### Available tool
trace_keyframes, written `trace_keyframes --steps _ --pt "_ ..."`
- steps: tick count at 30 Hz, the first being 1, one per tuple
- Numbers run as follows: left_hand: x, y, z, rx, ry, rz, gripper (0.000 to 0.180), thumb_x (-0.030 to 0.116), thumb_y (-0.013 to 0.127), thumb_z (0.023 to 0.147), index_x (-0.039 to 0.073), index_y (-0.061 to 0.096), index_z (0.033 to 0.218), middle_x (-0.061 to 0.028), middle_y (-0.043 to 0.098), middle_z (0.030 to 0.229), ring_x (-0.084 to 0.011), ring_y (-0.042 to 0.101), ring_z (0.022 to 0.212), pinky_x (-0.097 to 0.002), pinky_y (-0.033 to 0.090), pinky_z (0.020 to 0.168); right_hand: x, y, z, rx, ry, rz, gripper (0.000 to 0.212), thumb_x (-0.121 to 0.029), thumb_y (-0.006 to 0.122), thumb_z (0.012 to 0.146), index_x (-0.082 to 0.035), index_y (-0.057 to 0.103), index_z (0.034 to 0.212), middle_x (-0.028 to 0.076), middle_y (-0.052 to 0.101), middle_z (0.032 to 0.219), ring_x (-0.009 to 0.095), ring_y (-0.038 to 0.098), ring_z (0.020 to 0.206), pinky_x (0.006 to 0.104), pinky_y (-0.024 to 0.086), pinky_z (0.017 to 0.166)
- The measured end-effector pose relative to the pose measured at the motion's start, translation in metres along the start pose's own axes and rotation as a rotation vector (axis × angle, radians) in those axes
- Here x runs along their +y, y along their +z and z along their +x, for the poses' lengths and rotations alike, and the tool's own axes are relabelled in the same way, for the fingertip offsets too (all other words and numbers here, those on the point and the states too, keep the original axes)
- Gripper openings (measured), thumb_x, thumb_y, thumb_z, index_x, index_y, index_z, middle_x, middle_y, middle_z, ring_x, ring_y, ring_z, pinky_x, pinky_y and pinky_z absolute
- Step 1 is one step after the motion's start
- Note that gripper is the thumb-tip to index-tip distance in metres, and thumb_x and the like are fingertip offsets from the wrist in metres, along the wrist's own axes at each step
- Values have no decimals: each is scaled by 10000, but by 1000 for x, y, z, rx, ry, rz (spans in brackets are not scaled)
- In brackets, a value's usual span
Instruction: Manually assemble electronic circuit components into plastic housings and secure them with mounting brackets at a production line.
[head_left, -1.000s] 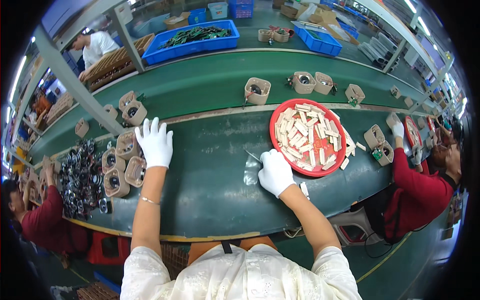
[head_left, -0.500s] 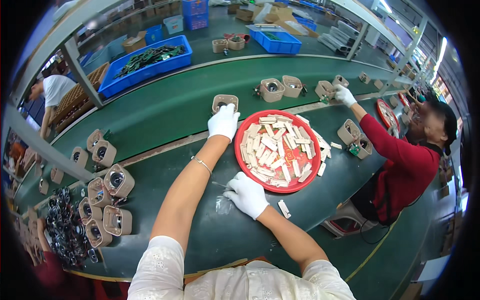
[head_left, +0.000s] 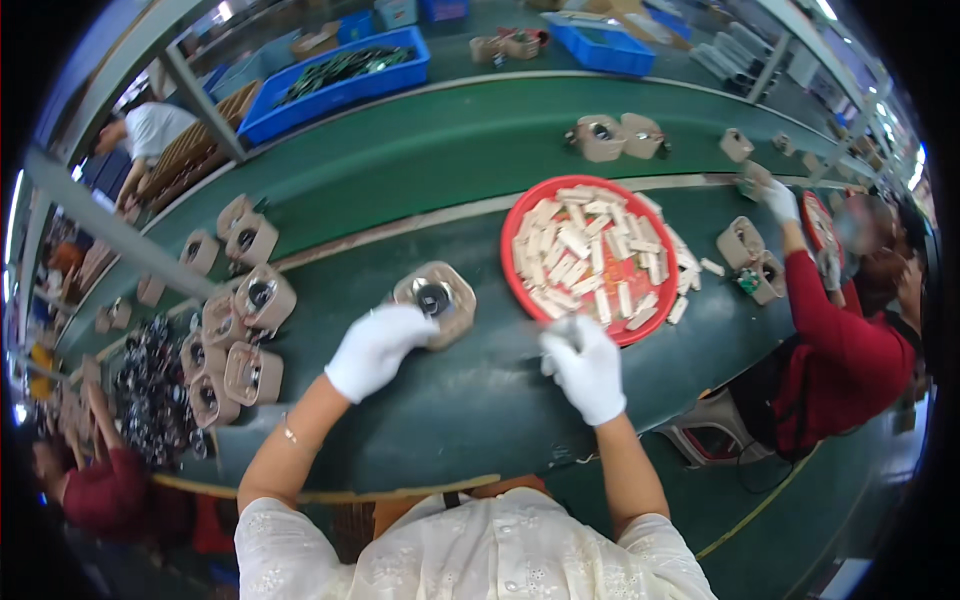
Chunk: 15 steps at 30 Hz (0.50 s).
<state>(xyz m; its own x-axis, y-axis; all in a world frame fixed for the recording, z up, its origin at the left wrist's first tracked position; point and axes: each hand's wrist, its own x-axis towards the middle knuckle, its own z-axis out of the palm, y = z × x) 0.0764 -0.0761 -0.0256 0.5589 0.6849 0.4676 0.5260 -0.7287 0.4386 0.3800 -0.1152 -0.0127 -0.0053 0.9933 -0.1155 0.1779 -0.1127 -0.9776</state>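
Note:
A beige speaker housing (head_left: 458, 322) with a round black part inside sits tilted on the dark green worktable, left of the red basin. My left hand (head_left: 375, 352), in a white glove, grips its near left rim with the fingers closed. By the basin's near edge is my right hand (head_left: 587, 368), also gloved, its thumb and fingers pinched together. Something thin and blurred seems to stick out from them toward the housing; its kind cannot be made out. The red basin (head_left: 517, 284) holds many small off-white oblong plastic parts (head_left: 573, 240).
More beige housings (head_left: 253, 374) stand at the left beside a heap of black parts (head_left: 155, 390). Two housings (head_left: 601, 140) rest on the green belt (head_left: 400, 165) beyond. At the right, a person in a red sleeve (head_left: 835, 310) handles another housing. A blue bin (head_left: 335, 88) stands farther back.
My left hand has drawn a housing from the belt onto the table toward me. My right hand has moved right, to the basin's near edge. The view has shifted.

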Motion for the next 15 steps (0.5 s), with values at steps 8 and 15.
trace_keyframes --steps 8,15 --pt "96 -17 -117 80 -215 40 375 -20 684 793 66 683 1158 -142 670 1170 -317 636 1092 -403 511 945 -12 41 -34 -205 112 79 327 -98 602 975 36 640 1271 77 740 884 78 635 687 235 516 632" --pt "103 1 -107 45 -679 -71 199 119 648 934 27 705 1102 -116 718 1042 -263 701 921 -343 550 846 30 99 -22 -135 -717 -277 390 28 644 845 -63 686 1222 109 738 868 238 722 779 323 562 738"
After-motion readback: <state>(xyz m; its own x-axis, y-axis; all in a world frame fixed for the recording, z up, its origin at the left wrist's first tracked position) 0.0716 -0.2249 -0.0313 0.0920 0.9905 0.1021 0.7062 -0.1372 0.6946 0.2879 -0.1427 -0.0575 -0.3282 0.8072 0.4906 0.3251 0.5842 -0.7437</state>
